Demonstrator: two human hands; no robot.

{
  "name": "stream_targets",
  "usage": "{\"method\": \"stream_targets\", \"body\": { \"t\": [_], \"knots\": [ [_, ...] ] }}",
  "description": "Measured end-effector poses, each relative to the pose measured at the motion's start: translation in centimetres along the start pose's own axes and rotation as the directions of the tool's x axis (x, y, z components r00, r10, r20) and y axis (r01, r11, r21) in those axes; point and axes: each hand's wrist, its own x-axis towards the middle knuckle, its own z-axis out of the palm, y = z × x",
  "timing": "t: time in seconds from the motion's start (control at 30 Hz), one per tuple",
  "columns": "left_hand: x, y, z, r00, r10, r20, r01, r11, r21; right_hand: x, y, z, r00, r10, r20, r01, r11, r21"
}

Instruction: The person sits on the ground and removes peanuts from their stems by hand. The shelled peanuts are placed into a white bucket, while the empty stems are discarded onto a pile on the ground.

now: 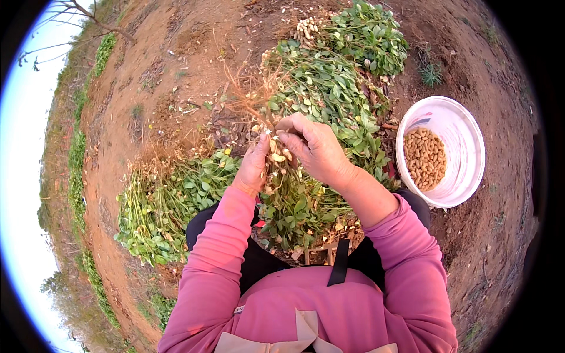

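Between my two hands is an uprooted peanut plant, its thin brown roots [253, 106] pointing away from me and its leaves hanging toward my lap. Pale peanut pods [278, 154] cluster below the roots. My left hand [254, 163] is closed around the plant's stems on the left side. With fingers bent and pinched together, my right hand [315, 147] is at the pods from the right; its fingertips partly hide what they grip, but they press among the pods.
To my right a white bucket [465, 135] holds many peanuts [425, 159]. A heap of leafy peanut plants [329, 88] lies ahead, with another pile [170, 200] at the left. Brown soil [170, 76] surrounds them. A bare branch [100, 23] shows at the upper left.
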Motion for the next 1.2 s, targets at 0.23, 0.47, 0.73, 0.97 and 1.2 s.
{"method": "stream_targets", "body": {
  "t": [0.23, 0.47, 0.73, 0.97, 1.2],
  "knots": [
    [0.0, 0.6, 0.7, 0.999, 0.052, 0.004, -0.052, 0.999, -0.006, -0.1, 0.3, 0.0, 0.995, 0.071, 0.066, -0.082, 0.979, 0.186],
    [-0.4, 1.2, 1.8, 0.997, 0.074, -0.017, -0.071, 0.988, 0.134, -0.2, -0.9, 0.0, 0.993, 0.099, 0.067, -0.108, 0.984, 0.144],
    [-0.5, 1.2, 2.7, 0.997, 0.067, 0.030, -0.071, 0.983, 0.168, -0.5, -0.2, 0.5, 0.985, 0.168, 0.039, -0.171, 0.912, 0.373],
    [0.1, 1.1, 1.3, 0.929, 0.075, 0.364, -0.041, 0.994, -0.099, 0.1, -0.2, -1.2, 0.940, 0.318, 0.122, -0.274, 0.495, 0.824],
    [-0.4, 1.6, 1.7, 0.930, 0.157, 0.333, -0.074, 0.966, -0.248, -0.4, -0.5, -2.3, 0.967, 0.247, 0.062, -0.250, 0.967, 0.045]
  ]
}}
